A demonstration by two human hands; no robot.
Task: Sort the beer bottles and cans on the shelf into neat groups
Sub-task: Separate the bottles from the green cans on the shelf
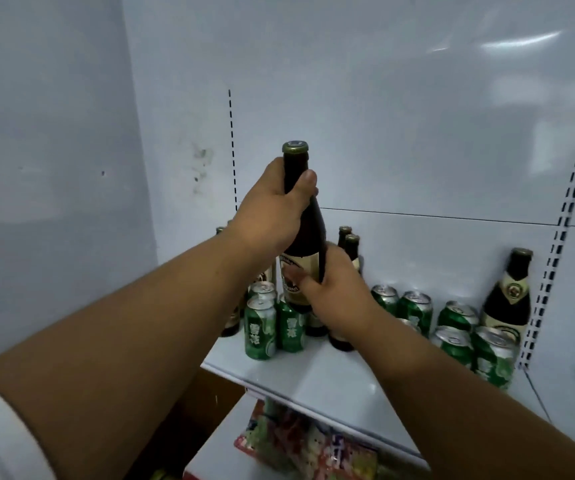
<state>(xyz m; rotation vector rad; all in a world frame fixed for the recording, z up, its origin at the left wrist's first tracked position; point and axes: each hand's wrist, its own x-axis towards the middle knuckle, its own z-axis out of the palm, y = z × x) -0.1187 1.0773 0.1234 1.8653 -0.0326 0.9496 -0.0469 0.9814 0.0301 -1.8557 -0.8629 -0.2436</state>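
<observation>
Above white shelf (pixel 331 382): left hand (pixel 272 213) wraps neck of dark beer bottle (pixel 301 237), right hand (pixel 334 289) grips its labelled body; green cans (pixel 260 327) below.

The front middle of the white shelf (pixel 331 382) is bare, so a hand can pass there. At the left end, 3 green cans (pixel 260 327) stand close together with dark bottles (pixel 350 245) behind them, near the back wall. At the right end, more green cans (pixel 452 327) crowd the way, and 1 tall bottle (pixel 509 292) stands at the back right corner.
</observation>
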